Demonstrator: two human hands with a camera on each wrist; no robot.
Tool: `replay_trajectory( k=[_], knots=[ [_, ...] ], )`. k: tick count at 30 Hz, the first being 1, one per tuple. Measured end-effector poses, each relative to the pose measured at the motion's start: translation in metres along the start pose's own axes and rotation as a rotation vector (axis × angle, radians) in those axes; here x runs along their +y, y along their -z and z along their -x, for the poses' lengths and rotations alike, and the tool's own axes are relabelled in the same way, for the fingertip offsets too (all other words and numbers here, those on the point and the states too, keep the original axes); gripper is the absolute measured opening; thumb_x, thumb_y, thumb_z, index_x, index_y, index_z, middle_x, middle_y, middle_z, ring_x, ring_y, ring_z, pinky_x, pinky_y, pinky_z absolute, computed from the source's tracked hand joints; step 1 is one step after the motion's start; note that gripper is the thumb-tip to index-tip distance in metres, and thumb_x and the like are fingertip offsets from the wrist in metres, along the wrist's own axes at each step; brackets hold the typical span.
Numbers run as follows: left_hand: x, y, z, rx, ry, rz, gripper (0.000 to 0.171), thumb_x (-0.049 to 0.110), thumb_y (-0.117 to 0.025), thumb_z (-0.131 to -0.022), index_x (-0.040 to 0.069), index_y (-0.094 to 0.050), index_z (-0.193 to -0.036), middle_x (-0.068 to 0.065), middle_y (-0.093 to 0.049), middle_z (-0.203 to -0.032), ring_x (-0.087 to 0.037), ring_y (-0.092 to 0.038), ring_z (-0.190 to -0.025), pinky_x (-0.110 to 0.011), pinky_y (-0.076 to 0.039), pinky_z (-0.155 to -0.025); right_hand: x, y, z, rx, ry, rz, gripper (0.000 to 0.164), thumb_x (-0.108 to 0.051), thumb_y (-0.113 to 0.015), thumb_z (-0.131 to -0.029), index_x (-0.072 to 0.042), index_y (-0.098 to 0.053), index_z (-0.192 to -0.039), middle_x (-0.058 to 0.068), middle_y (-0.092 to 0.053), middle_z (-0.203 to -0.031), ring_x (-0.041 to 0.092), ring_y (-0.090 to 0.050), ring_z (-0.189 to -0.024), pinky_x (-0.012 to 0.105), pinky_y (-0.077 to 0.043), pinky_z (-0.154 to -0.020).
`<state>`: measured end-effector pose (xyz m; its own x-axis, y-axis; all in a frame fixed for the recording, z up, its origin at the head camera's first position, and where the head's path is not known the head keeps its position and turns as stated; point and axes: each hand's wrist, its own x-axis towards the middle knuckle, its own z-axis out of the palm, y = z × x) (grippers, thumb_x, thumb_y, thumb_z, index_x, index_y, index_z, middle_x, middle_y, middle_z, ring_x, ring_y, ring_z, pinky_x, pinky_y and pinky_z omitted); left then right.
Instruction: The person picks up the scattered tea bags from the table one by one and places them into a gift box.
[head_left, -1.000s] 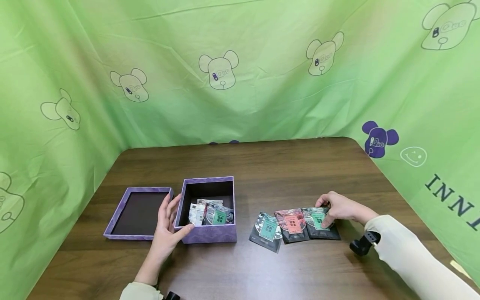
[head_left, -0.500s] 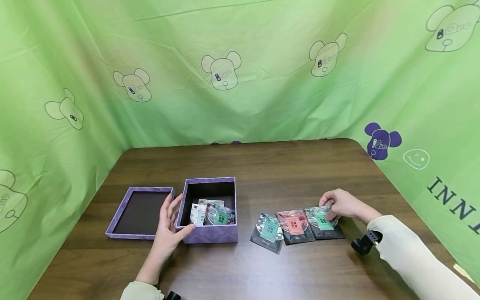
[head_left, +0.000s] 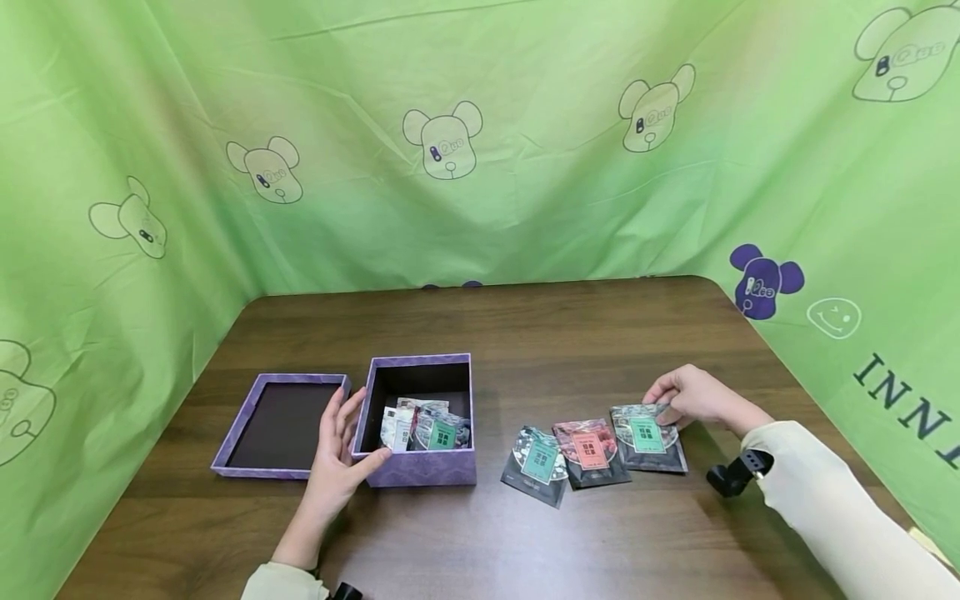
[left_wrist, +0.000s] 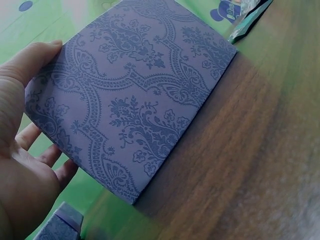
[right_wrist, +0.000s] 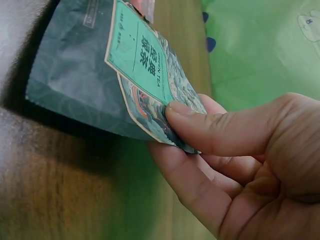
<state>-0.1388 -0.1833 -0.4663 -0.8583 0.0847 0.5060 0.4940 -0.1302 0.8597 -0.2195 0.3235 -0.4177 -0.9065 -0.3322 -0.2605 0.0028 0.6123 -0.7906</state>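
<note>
My left hand (head_left: 337, 458) holds the front left corner of an open purple box (head_left: 423, 471), thumb at the front rim and fingers along the left side. Several tea packets (head_left: 441, 433) lie inside it. In the left wrist view, the box's patterned front wall (left_wrist: 130, 95) fills the middle. To the right, my right hand (head_left: 693, 396) pinches the upper right corner of a green-labelled tea packet (head_left: 647, 437). The right wrist view shows the thumb over the face of this green tea packet (right_wrist: 75, 75), which is tilted, and fingers behind it.
Left of the box lies its purple-rimmed lid (head_left: 281, 425), dark inside up. A red-labelled tea packet (head_left: 592, 454) and a teal-labelled one (head_left: 536, 467) lie side by side on the wooden table (head_left: 525, 333). Green printed cloth (head_left: 525, 208) hangs behind and at both sides.
My right hand has moved slightly away and right with the green-labelled packet, which has separated from the red-labelled one and turned more upright. The left hand stays at the box.
</note>
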Motion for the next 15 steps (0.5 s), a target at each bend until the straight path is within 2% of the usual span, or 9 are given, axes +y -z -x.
replay_trajectory(
  k=[8,15],
  knots=[
    [0.0,0.0,0.0,-0.003,-0.009,-0.001,0.103,-0.02,-0.07,-0.077,-0.012,0.001,-0.15,0.004,-0.038,-0.15,-0.005,-0.037,-0.136,-0.015,-0.024,-0.111,-0.011,0.01,0.0,-0.016,0.043,-0.011,0.025,0.016,-0.07,-0.075,0.019,-0.064,-0.099,0.013,-0.071,-0.083,0.015,-0.067,-0.069,0.034,-0.059,-0.06],
    [0.001,0.0,0.0,-0.001,0.002,-0.005,0.102,-0.019,-0.071,-0.077,-0.012,0.0,-0.15,0.005,-0.038,-0.15,-0.005,-0.037,-0.136,-0.015,-0.024,-0.11,-0.03,0.016,-0.002,0.002,0.05,-0.023,0.03,0.016,-0.071,-0.075,0.02,-0.063,-0.103,0.016,-0.072,-0.085,0.015,-0.067,-0.071,0.031,-0.058,-0.06]
  ],
)
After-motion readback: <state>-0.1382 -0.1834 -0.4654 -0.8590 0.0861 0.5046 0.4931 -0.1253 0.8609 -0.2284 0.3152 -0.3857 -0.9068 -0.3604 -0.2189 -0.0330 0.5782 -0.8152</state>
